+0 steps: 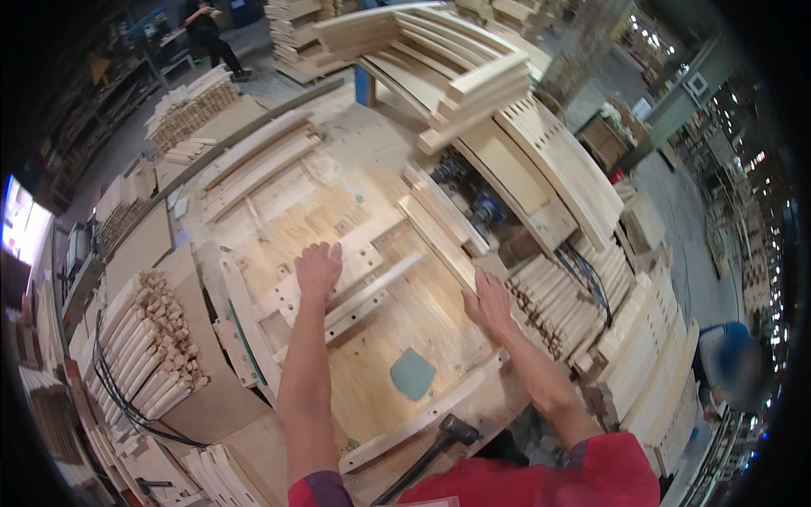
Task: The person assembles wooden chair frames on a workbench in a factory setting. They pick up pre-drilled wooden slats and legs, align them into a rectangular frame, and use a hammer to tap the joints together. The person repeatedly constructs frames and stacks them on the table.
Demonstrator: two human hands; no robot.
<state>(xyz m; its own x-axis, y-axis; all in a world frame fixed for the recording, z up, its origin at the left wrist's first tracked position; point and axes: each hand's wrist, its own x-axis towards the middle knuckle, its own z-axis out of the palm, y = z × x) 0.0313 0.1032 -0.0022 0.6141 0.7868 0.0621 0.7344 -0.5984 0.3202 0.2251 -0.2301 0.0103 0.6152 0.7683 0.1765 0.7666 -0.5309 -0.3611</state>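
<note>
Wooden rail [438, 242] | near end in right hand [490, 304] | (left hand [318, 269] apart)

Grey floor [672, 198] spreads around a grey-green pillar [663, 128]; at left shines a bright white patch [21, 220] (window or doorway, unclear).

no texts, labels, brands, numbers or signs legible.

Downward fisheye view from head
</note>
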